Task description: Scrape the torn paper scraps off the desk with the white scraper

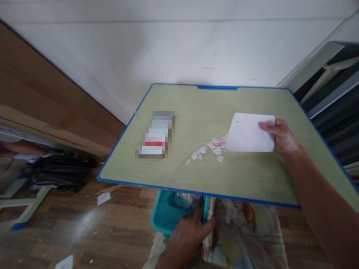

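Note:
My right hand point(284, 136) pinches the right edge of a thin white board point(249, 132) with rounded corners and a small hole, its thumb lying on top. The board is held at the table top point(174, 173), its left edge by a loose trail of torn paper scraps point(215, 145), some white, some with pink marks. Below the table's front edge, my left hand point(190, 233) grips the right rim of a teal plastic basin point(161, 215). Crumpled clear plastic and pale bits show inside the basin, partly hidden under the table.
A blurred-out phone-like object point(157, 134) lies on the table's left half. Patterned cloth point(244, 235) spreads below the front edge. Paper pieces point(103, 198) are on the wooden floor, near a black bag point(61, 170) at left. A white wall point(179, 48) stands behind the table.

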